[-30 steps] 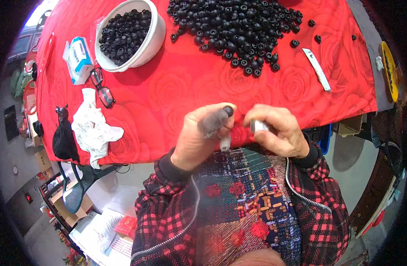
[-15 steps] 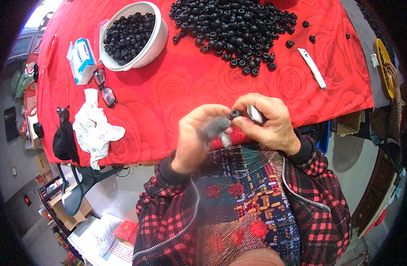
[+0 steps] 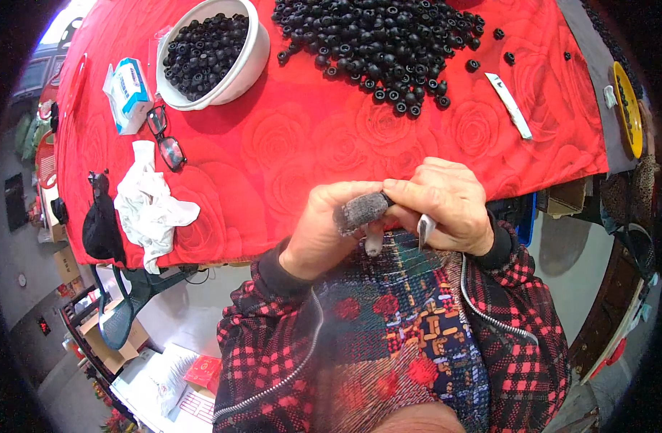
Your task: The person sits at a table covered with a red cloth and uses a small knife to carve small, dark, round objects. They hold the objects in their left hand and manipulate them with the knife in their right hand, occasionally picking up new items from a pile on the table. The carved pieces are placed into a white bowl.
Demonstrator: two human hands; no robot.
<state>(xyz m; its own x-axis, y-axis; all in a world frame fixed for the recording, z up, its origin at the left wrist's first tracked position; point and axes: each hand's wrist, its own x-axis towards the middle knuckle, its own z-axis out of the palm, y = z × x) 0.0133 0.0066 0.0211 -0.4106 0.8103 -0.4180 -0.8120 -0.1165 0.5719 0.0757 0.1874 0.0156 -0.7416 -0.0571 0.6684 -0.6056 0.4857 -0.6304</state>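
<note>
My left hand [image 3: 318, 225] is raised over the near table edge, fingers curled. A worn dark grey finger cover [image 3: 361, 211] sits on one finger, and a paler grey one [image 3: 374, 239] covers another below it. My right hand [image 3: 453, 206] meets it, thumb and fingertip pressed at the end of the dark cover. Between the fingertips is a small black round part [image 3: 387, 199], nearly all hidden. A slim white tool with a blade-like dark edge [image 3: 425, 229] sticks out of my right hand's curled fingers, pointing down.
A big pile of black round parts [image 3: 374, 50] lies at the back; a white bowl [image 3: 253, 68] holds more. On the left are glasses [image 3: 171, 151], a blue-white box [image 3: 129, 94] and a white cloth [image 3: 151, 206]. A white strip [image 3: 510, 107] and yellow tray [image 3: 636, 137] are to the right.
The fingertips have closed over the black part, which showed plainly before. My right hand has turned, so its white tool now points down. The left hand has tilted slightly.
</note>
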